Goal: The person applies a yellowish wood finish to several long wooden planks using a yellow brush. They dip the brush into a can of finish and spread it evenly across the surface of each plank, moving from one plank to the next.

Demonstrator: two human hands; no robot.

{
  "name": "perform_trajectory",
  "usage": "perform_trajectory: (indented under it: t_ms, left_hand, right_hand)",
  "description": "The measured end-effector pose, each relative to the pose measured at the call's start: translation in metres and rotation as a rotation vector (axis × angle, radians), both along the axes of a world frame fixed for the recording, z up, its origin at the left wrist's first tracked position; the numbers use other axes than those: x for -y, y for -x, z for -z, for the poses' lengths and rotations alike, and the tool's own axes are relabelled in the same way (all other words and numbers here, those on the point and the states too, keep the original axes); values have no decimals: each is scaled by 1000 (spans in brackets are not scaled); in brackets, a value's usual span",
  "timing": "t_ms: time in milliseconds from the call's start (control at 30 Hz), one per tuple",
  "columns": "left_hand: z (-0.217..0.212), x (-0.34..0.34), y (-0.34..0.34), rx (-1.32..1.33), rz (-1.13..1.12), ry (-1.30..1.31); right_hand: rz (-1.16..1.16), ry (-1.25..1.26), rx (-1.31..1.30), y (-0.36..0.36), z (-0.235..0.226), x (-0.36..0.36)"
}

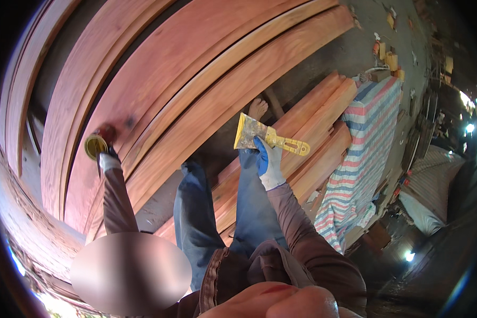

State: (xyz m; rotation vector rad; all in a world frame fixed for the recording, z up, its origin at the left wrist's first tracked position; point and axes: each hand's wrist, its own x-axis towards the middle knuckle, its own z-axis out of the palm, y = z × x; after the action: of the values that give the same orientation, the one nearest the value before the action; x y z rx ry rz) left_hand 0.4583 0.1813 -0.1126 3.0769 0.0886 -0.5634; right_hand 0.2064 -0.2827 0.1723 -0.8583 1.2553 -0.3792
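My right hand (pixel 271 165), in a white glove with blue-coated fingers, is closed round a putty knife (pixel 254 132) near its blade. The blade is broad and smeared, with a yellow edge, and the slotted yellow handle points right. At the left, my left hand (pixel 109 160), in a similar glove, grips a small tin can (pixel 96 145). The can is tilted over a wide reddish wooden plank (pixel 143 79), its round gold-coloured end showing. A dark patch marks the wood beside it. My left fingers are partly hidden by the can.
Several long planks run beside the wide one. Shorter boards (pixel 307 114) lie by my legs, along with a striped sheet (pixel 368 132) over something box-like. A bare foot (pixel 258 108) shows between the planks. Farther right lies a pale sack (pixel 429 185). A blurred oval covers the lower left.
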Motion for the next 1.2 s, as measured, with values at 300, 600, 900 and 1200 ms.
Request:
perform_trajectory:
  t_ms: [300, 600, 900, 1200]
  left_hand:
    - [-81, 165, -24, 86, -933, 1374]
    - [-39, 455, -139, 80, 85, 969]
    - [-176, 700, 26, -255, -420, 1207]
    - [-153, 1042, 45, 665, 1489, 903]
  right_hand:
    - [-58, 6, -116, 36, -11, 102]
    - [-26, 196, -52, 92, 8, 239]
    - [334, 140, -111, 137, -3, 285]
    - [472, 62, -255, 156, 17, 245]
